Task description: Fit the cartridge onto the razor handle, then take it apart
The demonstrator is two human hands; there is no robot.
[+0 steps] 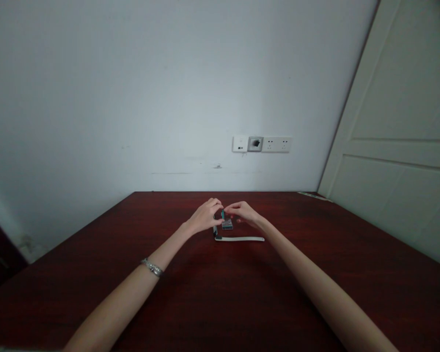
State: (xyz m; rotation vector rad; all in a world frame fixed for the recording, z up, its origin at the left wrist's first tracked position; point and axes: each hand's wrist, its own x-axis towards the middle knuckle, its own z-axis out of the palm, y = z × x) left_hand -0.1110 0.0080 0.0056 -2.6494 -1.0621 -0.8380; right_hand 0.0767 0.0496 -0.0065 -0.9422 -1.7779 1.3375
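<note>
My left hand curves around a small upright teal piece, thumb low and fingertips high at its left side. From the right, my right hand meets the top of that piece with thumb and forefinger pinched together; its other fingers are partly hidden. Just below the teal piece is a small clear flat case, and I cannot tell whether the two are joined. Close in front lies a thin pale strap with a dark end piece, bending up beside my left thumb. The fine detail is too small to make out.
The dark red-brown wooden table runs back to a pale wall. Wall sockets sit above its far edge. A pale panelled door or cabinet side stands at the right, and a thin pale strip lies near the far right corner.
</note>
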